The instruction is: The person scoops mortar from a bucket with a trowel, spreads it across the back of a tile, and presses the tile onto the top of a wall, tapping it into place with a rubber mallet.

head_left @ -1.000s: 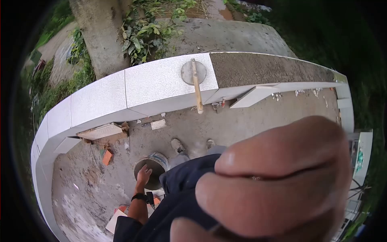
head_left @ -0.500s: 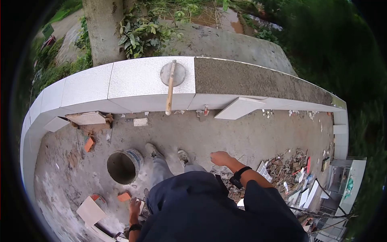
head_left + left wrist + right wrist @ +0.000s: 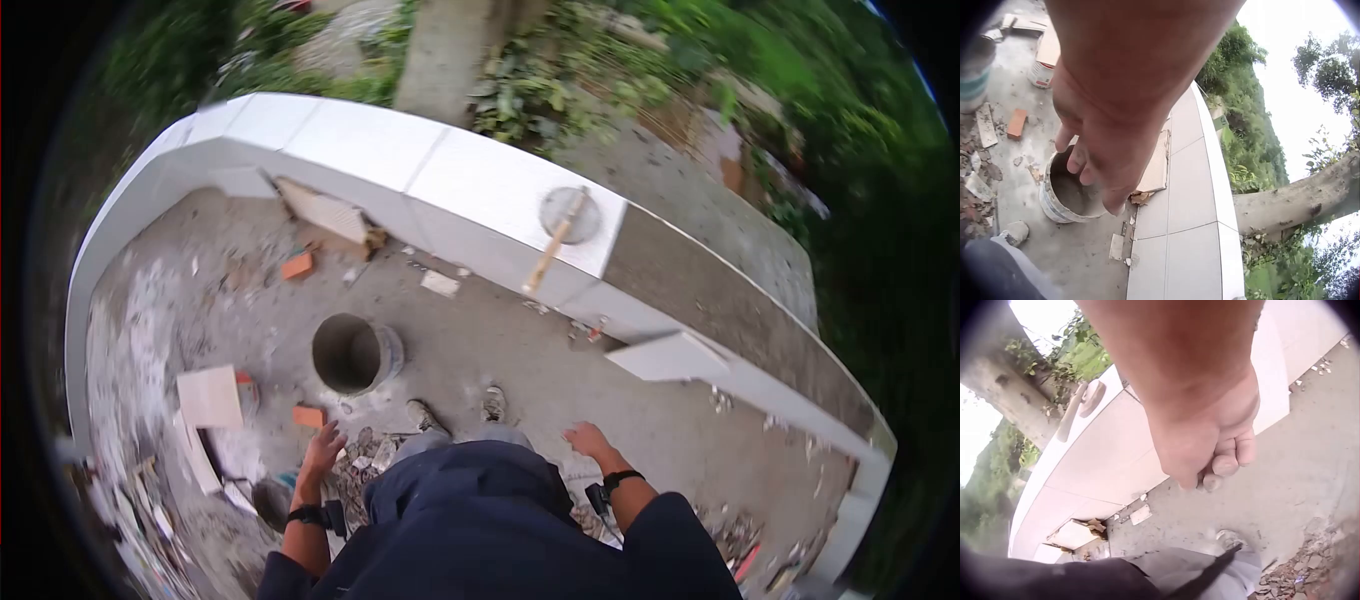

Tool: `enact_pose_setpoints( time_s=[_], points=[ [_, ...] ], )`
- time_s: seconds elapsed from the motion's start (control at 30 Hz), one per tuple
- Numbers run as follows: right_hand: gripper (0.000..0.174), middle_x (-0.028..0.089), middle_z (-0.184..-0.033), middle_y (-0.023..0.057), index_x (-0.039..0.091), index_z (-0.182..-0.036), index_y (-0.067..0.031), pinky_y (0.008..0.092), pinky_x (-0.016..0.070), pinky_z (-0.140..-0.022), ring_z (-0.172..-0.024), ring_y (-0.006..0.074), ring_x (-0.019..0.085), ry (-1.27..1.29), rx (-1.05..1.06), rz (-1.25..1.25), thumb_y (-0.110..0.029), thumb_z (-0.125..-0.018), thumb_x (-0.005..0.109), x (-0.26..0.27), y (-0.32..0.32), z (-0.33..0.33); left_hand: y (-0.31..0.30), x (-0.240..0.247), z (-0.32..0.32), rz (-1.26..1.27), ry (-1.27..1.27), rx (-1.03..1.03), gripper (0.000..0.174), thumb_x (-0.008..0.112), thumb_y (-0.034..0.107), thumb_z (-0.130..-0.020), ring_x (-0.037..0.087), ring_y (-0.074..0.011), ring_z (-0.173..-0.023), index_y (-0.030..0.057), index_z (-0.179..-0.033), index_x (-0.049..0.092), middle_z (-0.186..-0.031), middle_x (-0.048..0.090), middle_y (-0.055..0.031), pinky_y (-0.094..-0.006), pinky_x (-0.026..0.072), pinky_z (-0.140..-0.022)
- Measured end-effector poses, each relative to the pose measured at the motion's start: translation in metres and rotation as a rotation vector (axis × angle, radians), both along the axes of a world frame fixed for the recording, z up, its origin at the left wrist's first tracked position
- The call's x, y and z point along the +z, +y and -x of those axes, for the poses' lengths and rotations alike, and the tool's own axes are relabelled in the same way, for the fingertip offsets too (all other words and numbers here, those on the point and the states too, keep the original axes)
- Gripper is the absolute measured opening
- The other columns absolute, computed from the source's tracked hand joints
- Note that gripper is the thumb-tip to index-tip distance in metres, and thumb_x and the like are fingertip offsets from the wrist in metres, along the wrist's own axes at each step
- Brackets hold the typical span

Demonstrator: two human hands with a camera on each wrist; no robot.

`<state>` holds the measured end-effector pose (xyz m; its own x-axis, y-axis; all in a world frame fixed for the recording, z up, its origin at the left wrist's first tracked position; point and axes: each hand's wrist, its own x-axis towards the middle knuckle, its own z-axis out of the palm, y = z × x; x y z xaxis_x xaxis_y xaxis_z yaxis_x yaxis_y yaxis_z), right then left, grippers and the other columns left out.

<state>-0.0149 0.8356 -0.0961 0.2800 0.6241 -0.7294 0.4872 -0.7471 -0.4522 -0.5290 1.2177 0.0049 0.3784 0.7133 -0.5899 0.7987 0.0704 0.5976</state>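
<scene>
My left hand hangs with loose fingers and holds nothing. In the left wrist view its fingers overlap the mortar-stained bucket, which stands on the floor ahead of it in the head view. Opposite, my right hand is held in front of the body, fingers loosely curled around nothing. The right wrist view shows its fingertips over bare floor. A mallet with a round grey head and wooden handle lies on the white tiled wall top, its handle jutting past the inner edge.
The low curved wall rings the work area, its right stretch topped with grey mortar. A tile leans against its inside. An orange brick, a pale board and rubble lie around the feet.
Large blurred fingers close to the head camera are gone, and the right hand has come down in front of the body. The head view has turned, and the left hand has moved away from the bucket.
</scene>
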Motion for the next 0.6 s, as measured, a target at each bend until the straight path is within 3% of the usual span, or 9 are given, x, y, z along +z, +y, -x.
enact_pose_setpoints(
  time_s=[0.03,0.07,0.13,0.2,0.3,0.4,0.43,0.53,0.6],
  points=[
    [0.043,0.068,-0.086,0.0243,0.068,-0.086,0.0023,0.0506,0.0508,-0.081,-0.082,0.0429,0.066,-0.114,0.061,-0.132,-0.038,-0.09,0.053,0.006,0.028,-0.004,-0.006,0.021,-0.005,-0.049,0.133,-0.015,0.063,0.065,0.034,-0.091,0.059,-0.032,-0.122,0.0028,-0.143,0.045,-0.132,0.06,-0.0221,-0.0379,0.046,-0.101],
    [0.039,0.068,-0.079,0.0215,0.067,-0.088,0.0031,0.0476,0.0525,-0.075,-0.074,0.0402,0.067,0.025,-0.076,-0.115,-0.034,-0.09,0.055,0.018,0.051,-0.012,-0.013,0.044,-0.007,-0.004,0.141,0.075,0.066,0.066,0.039,-0.089,0.059,-0.0314,-0.121,0.0048,-0.142,0.047,-0.131,0.06,-0.0217,-0.0383,0.0462,-0.101],
    [0.016,0.066,-0.071,0.0153,0.064,-0.095,0.0006,0.0376,0.0529,-0.059,-0.063,0.0258,0.067,0.046,-0.114,-0.304,-0.01,-0.083,0.062,-0.003,0.081,-0.028,-0.032,0.007,0.045,-0.161,0.125,0.067,0.066,0.064,0.044,-0.088,0.06,-0.0354,-0.117,0.0062,-0.141,0.049,-0.126,0.063,-0.0215,-0.0417,0.0475,-0.097],
    [0.015,0.063,-0.067,0.009,0.062,-0.095,0.0033,0.0337,0.0489,-0.046,-0.053,0.017,0.06,0.115,-0.122,-0.183,-0.003,-0.082,0.06,0.033,0.128,-0.031,-0.056,0.025,0.063,-0.112,0.207,0.224,0.054,0.06,0.04,-0.089,0.061,-0.0384,-0.11,0.0087,-0.133,0.056,-0.121,0.065,-0.0199,-0.0431,0.0483,-0.095],
    [0.012,0.063,-0.069,0.0113,0.06,-0.085,0.0049,0.034,0.0482,-0.046,-0.051,0.018,0.059,0.119,0.073,-0.036,-0.006,-0.083,0.064,0.025,0.165,-0.041,-0.105,0.006,0.132,0.02,0.313,0.375,0.043,0.058,0.036,-0.088,0.062,-0.0398,-0.105,0.0086,-0.121,0.064,-0.117,0.066,-0.0188,-0.0454,0.0487,-0.093],
    [0.023,0.058,-0.06,0.0074,0.061,-0.071,0.0016,0.0352,0.0441,-0.043,-0.051,0.0181,0.058,0.035,0.441,-0.123,-0.014,-0.087,0.065,0.002,0.186,-0.06,-0.179,-0.088,0.2,0.076,0.336,0.37,0.039,0.058,0.036,-0.088,0.063,-0.0406,-0.1,0.0028,-0.104,0.07,-0.108,0.068,-0.0208,-0.0489,0.0491,-0.089],
    [0.025,0.058,-0.059,0.0082,0.061,-0.071,0.0022,0.0367,0.0437,-0.043,-0.052,0.0188,0.059,0.028,0.383,0.065,-0.016,-0.088,0.065,0.002,0.203,-0.054,-0.2,-0.088,0.209,0.143,0.34,0.432,0.042,0.06,0.038,-0.087,0.063,-0.0406,-0.1,0.0009,-0.102,0.07,-0.107,0.068,-0.0218,-0.0485,0.0495,-0.088],
    [0.027,0.059,-0.06,0.0094,0.06,-0.071,0.0033,0.036,0.044,-0.043,-0.051,0.0191,0.058,-0.057,0.378,0.037,-0.016,-0.089,0.064,0.034,0.253,-0.001,-0.243,-0.072,0.22,0.297,0.332,0.681,0.046,0.062,0.041,-0.085,0.063,-0.0404,-0.1,-0.0022,-0.1,0.07,-0.103,0.068,-0.023,-0.0477,0.0497,-0.088],
    [0.028,0.06,-0.061,0.0107,0.059,-0.071,0.0027,0.0356,0.0444,-0.043,-0.052,0.0194,0.058,0.051,0.182,-0.108,-0.018,-0.09,0.065,0.07,0.291,0.057,-0.25,-0.059,0.229,0.378,0.32,0.844,0.047,0.063,0.041,-0.084,0.063,-0.0402,-0.1,-0.0036,-0.098,0.07,-0.102,0.068,-0.0233,-0.0473,0.0496,-0.088]
  ],
)
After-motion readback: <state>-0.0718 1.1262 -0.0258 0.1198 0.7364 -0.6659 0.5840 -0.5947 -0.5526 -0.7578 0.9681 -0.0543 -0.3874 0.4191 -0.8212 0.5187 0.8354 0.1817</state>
